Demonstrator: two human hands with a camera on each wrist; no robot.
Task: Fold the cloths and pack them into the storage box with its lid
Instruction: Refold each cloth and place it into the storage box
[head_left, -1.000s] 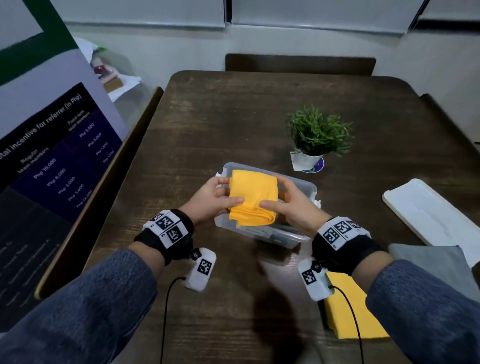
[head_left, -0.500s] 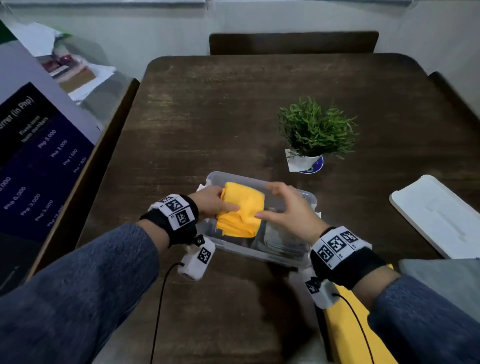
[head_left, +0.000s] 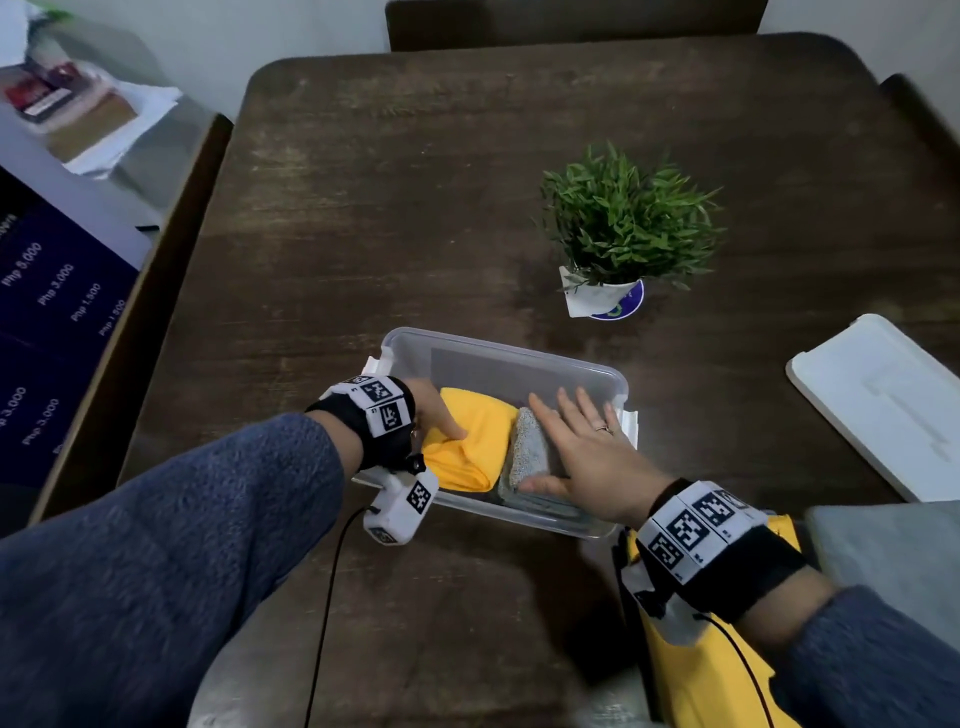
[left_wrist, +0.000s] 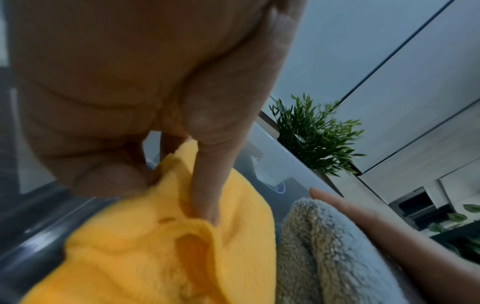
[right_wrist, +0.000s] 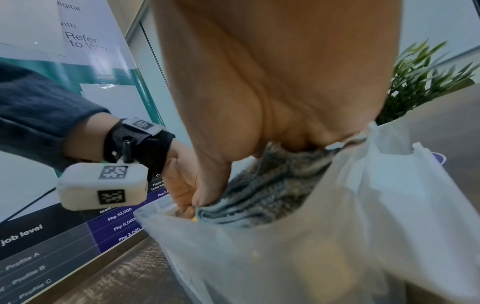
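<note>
Since a second ago, the folded yellow cloth (head_left: 470, 447) has dropped from above the rim into the left half of the clear plastic storage box (head_left: 519, 358), and my right hand (head_left: 582, 457) has let go of it. My left hand (head_left: 436, 415) pinches the soft yellow fold, thumb on top. The right hand lies flat, fingers straight and spread, pressing on a nubby grey cloth (head_left: 527, 449) that touches the yellow one. The rectangular white lid (head_left: 878, 405) lies apart on the dark, grained wooden worktop (head_left: 415, 208). Another yellow cloth (head_left: 696, 670) and a smooth grey one (head_left: 893, 556) lie near my right wrist. A leafy potted plant (head_left: 623, 228) stands beyond the box.
</note>
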